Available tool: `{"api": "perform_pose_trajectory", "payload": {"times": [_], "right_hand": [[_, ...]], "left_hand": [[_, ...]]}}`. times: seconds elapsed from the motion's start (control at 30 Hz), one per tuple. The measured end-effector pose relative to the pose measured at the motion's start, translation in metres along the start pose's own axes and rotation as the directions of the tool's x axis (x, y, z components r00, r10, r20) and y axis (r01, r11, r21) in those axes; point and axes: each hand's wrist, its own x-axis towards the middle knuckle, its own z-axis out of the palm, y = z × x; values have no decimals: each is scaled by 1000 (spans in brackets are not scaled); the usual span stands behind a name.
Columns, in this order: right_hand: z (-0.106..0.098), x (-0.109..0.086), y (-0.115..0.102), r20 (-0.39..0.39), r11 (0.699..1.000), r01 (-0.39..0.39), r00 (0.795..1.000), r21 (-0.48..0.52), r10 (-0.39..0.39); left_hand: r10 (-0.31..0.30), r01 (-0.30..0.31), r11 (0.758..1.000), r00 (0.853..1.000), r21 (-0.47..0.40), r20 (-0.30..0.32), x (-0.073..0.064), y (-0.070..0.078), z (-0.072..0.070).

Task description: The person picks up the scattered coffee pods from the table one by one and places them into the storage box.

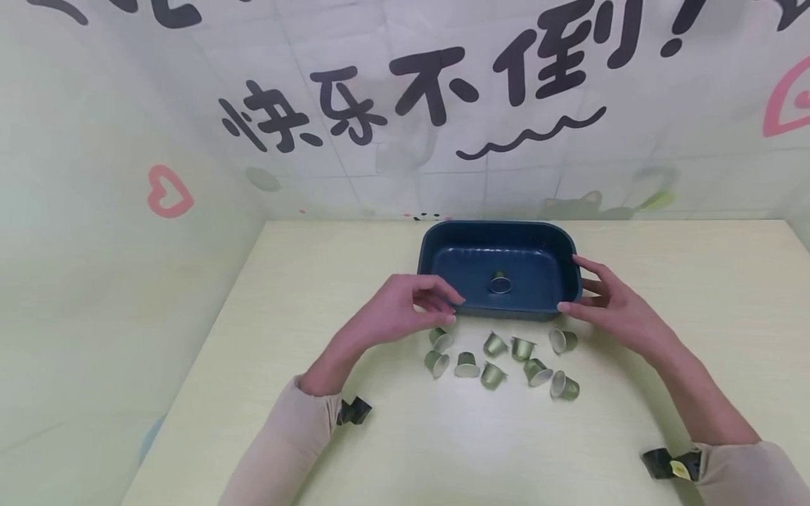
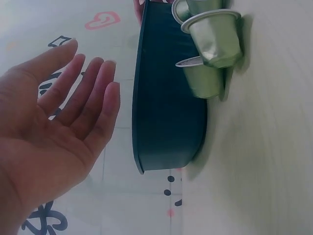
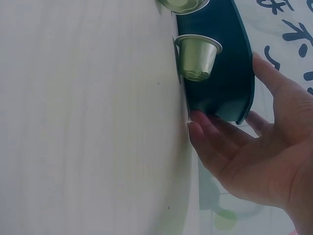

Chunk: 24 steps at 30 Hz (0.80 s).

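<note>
A dark blue baking dish (image 1: 493, 314) stands at the back of the table with one green coffee capsule (image 1: 500, 282) inside. Fingers and thumb of my right hand (image 1: 610, 302) curve around its right end, one fingertip at the rim and the thumb at the front corner. My left hand (image 1: 411, 306) hovers by the dish's front left corner, fingers loosely bent and holding nothing; the left wrist view shows its palm (image 2: 54, 142) apart from the dish wall (image 2: 166, 122). Several green coffee capsules (image 1: 493, 375) lie scattered in front of the dish, some tipped over.
The pale wooden table (image 1: 443, 450) meets a white printed wall sheet (image 1: 392, 183) right behind the dish. One capsule (image 1: 563, 341) lies close to the right thumb, another (image 1: 441, 339) just below the left fingertips. Dark straps (image 1: 354, 411) sit at both sleeve cuffs.
</note>
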Motion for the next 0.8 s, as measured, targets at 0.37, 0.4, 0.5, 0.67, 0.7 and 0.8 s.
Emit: {"api": "perform_pose_trajectory", "payload": {"times": [0.37,0.4,0.5,0.67,0.7,0.8], "right_hand": [[1,0,1,5,1000,-2,1000,7,2],[1,0,1,5,1000,-2,1000,6,2],[1,0,0,4,1000,-2,1000,6,2],[1,0,1,5,1000,-5,1000,7,5],[1,0,1,5,1000,-7,1000,9,7],[1,0,2,7,1000,-7,1000,13,7]], "left_hand": [[8,-7,1000,1000,-8,17,-9,-9,4],[2,-2,1000,1000,-8,20,-9,-10,4],[-9,10,1000,999,-12,31,-12,-13,5],[-27,27,1000,999,-10,30,-15,-17,8],[-30,30,1000,999,-2,27,-16,-18,8],[-34,34,999,999,21,20,-18,-22,10]]}}
